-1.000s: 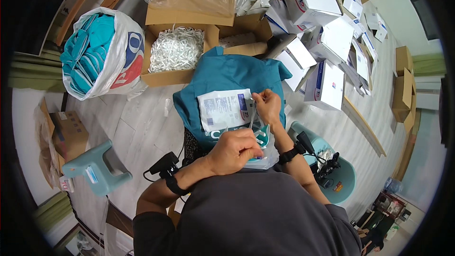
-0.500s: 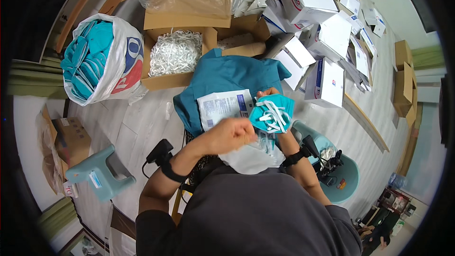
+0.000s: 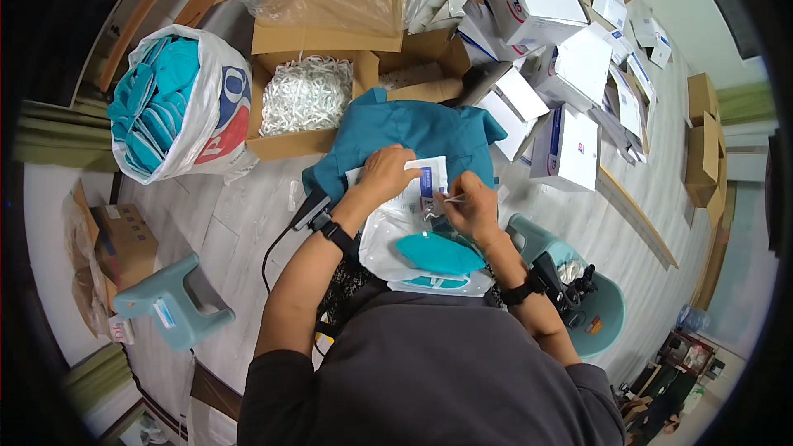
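Note:
My left hand (image 3: 387, 175) lies over the upper part of a white printed pouch (image 3: 406, 208), its fingers curled at the edge and the thumb stretched right. At the pouch's right side, my right hand (image 3: 473, 208) is closed in a pinch on what looks like its pale, thin edge; the fingertips are partly hidden. Closer to my body, a teal folded face mask (image 3: 439, 253) rests on white plastic. Part of a second teal mask (image 3: 436, 282) shows below it. Dark teal cloth (image 3: 413, 125) spreads beneath and beyond the pouch.
A white bag (image 3: 216, 99) full of teal masks stands far left. Beside it, a cardboard box (image 3: 289, 144) holds a heap of white straps (image 3: 307, 95). White boxes (image 3: 566, 149) pile up far right. A blue-grey stool (image 3: 178, 301) stands left, a teal tub (image 3: 610, 306) right.
The teal mask with white straps has left my right hand; a teal mask now lies near my lap. Both hands have moved onto the printed pouch, the left one reaching farther forward.

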A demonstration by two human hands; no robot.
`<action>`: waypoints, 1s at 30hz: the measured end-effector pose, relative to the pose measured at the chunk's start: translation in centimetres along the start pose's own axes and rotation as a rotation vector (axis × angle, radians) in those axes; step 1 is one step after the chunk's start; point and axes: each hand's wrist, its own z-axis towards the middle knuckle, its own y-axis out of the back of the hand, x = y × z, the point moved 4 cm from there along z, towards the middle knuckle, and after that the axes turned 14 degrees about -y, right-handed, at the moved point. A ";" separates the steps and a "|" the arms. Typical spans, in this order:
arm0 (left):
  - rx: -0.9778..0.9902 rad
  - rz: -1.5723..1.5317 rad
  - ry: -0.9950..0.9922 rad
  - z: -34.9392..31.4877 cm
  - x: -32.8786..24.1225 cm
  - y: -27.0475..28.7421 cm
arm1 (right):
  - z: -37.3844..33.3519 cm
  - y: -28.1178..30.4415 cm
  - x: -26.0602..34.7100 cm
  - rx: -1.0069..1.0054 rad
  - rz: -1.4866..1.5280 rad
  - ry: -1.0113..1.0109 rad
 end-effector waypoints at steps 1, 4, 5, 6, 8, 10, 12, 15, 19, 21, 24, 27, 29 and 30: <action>-0.090 -0.114 -0.025 0.3 -0.8 0.9 | 0.3 0.3 -0.5 -0.051 0.054 -0.084; -0.170 -0.184 -0.083 0.0 -2.9 3.2 | 1.2 0.7 -1.4 -0.171 0.253 -0.050; -0.171 -0.184 -0.087 -0.2 -3.3 3.4 | 1.1 0.8 -2.3 -0.164 0.327 -0.224; -0.183 -0.199 -0.127 -0.6 -3.6 3.7 | 1.2 1.0 -2.4 -0.152 0.401 -0.395; -0.198 -0.214 -0.170 -1.2 -4.4 4.1 | 1.8 1.2 -0.7 -0.219 0.498 -0.342; -0.197 -0.253 -0.219 -1.4 -5.4 4.1 | 1.7 -0.7 -2.1 0.199 0.616 -0.564; -0.172 -0.227 -0.232 -1.5 -5.3 3.7 | 1.4 -0.8 -1.6 0.127 0.559 -0.520; -0.125 -0.186 -0.257 -1.3 -5.0 3.2 | 1.3 -0.5 0.1 0.064 0.543 -0.417; -0.292 -0.073 -0.354 -1.7 -6.2 2.5 | 2.0 -0.4 0.4 0.055 0.475 -0.502; -0.350 -0.013 -0.381 -1.9 -6.8 2.6 | 2.3 -1.0 -0.2 0.069 0.628 -0.580; -0.462 0.083 -0.547 -2.5 -8.9 3.1 | 2.8 -2.0 -1.5 0.024 0.608 -0.681; -0.448 0.099 -0.754 -3.8 -12.4 3.6 | 3.3 -2.4 -5.8 -0.071 0.617 -0.884; -0.525 -0.087 -0.728 -4.4 -13.6 4.4 | 3.4 -2.2 -9.2 -0.145 0.508 -0.883; -0.525 -0.086 -0.720 -5.1 -13.9 4.9 | 3.4 -1.8 -9.4 -0.207 0.401 -0.880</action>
